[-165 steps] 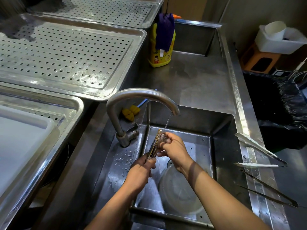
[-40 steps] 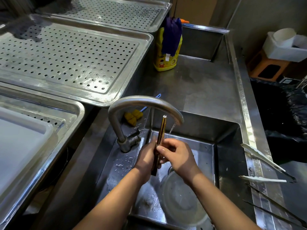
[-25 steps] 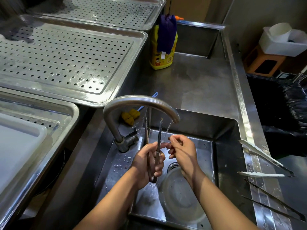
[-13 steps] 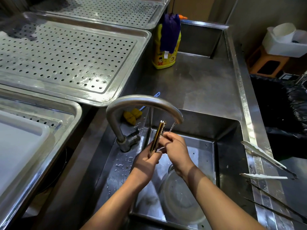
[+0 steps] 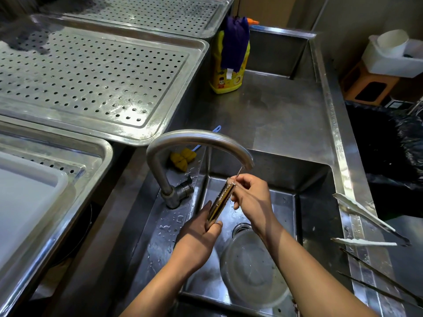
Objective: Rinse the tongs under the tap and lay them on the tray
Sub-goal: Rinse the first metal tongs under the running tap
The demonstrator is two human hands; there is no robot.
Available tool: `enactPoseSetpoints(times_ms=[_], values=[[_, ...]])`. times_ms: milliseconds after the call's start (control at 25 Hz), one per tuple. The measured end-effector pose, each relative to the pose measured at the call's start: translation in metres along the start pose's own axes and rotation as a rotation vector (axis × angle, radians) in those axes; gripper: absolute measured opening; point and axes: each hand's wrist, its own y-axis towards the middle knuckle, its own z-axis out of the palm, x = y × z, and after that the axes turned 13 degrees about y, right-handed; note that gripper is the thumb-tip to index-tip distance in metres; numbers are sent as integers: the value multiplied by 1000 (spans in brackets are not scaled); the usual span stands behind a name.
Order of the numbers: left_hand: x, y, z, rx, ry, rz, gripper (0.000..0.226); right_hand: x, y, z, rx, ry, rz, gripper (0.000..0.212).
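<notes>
The left hand grips the lower end of the tongs, arms pressed together. The right hand pinches their tip under the tap.

The tongs are slim metal with a brassy glint, their arms pressed together and one edge seemingly toothed, though that's hard to make out. They slant upward, the lower end gripped in the left hand and the tip pinched by the right hand. The tip sits right under the tap, a curved steel gooseneck running a thin stream. The tray, perforated steel and wet, lies to the tap's left.
</notes>
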Motion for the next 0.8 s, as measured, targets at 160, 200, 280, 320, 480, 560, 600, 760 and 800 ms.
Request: enactPoseSetpoints(times_ms=[160, 200, 280, 320, 480, 560, 600, 760, 800], values=[[1, -2, -2, -1, 90, -12, 58, 1, 0, -3, 12, -51, -4, 11], [1, -4, -4, 0, 113, -17, 60, 2, 0, -3, 21, -60, -5, 9], [-1, -4, -6, -19, 152, -4, 56, 4, 1, -3, 24, -62, -14, 12], [-3, -4, -8, -30, 173, 11, 53, 5, 1, -2, 27, -38, -11, 14], [-2, -1, -10, -58, 214, 32, 65, 6, -4, 0, 26, 62, 21, 17], [0, 0, -10, -55, 239, 34, 65, 5, -6, -3, -10, 79, 24, 10], [1, -1, -10, -55, 245, 39, 64, 5, -8, -4, -1, 85, 24, 11], [2, -4, -12, -60, 258, 59, 63, 4, -16, -7, 48, 93, 39, 24], [2, -6, -14, -63, 260, 61, 63, 3, -17, -8, 35, 105, 46, 25]])
